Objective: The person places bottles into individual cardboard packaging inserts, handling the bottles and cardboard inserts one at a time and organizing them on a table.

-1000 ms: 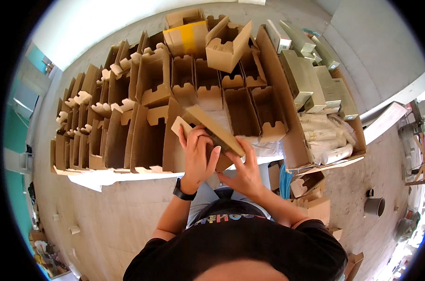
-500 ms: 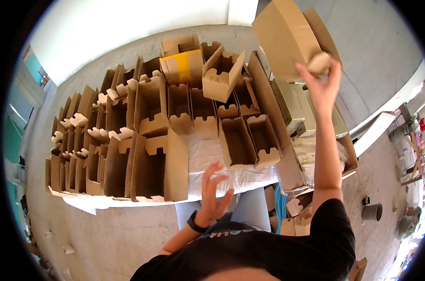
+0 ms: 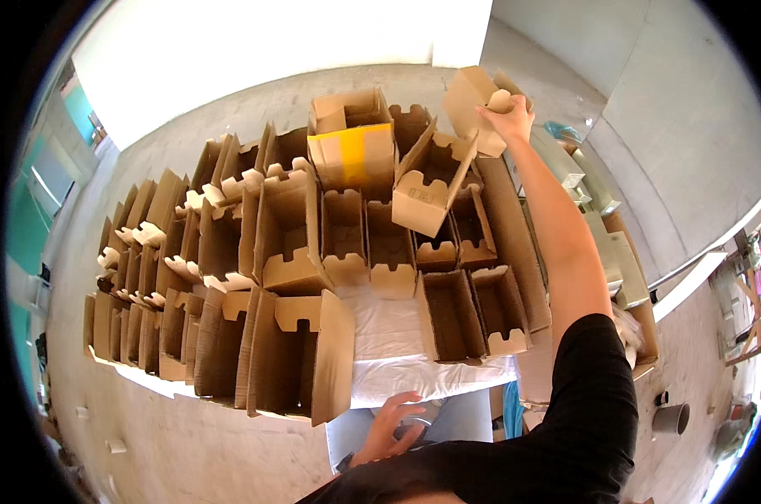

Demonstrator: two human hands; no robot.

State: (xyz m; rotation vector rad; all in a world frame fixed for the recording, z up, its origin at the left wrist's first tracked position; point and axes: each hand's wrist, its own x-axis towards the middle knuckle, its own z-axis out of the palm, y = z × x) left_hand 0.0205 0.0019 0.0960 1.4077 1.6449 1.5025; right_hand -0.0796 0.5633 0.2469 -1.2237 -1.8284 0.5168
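Observation:
My right hand point(image 3: 511, 119) reaches to the far right, its fingers closed on the edge of an open cardboard box point(image 3: 466, 102). That box stands tilted at the far end of the boxes, behind a long cardboard wall point(image 3: 515, 235). Below it, a smaller open carton point(image 3: 422, 202) rests askew on top of other cartons. My left hand point(image 3: 390, 427) hangs over my lap near the table's front edge, empty, with its fingers apart. Nearest to it are a white cloth point(image 3: 389, 336) and a large open carton point(image 3: 334, 353).
Rows of open cartons with notched flaps point(image 3: 288, 244) cover the left side. A taped box point(image 3: 351, 155) sits raised at the back. To the right, a large carton point(image 3: 645, 336) holds pale boxes point(image 3: 598, 252). A grey bucket point(image 3: 671, 418) stands on the floor.
My right hand has carried the box away from me, lowering it at the far end of the cartons. My left hand has drawn back toward my lap. The view has shifted.

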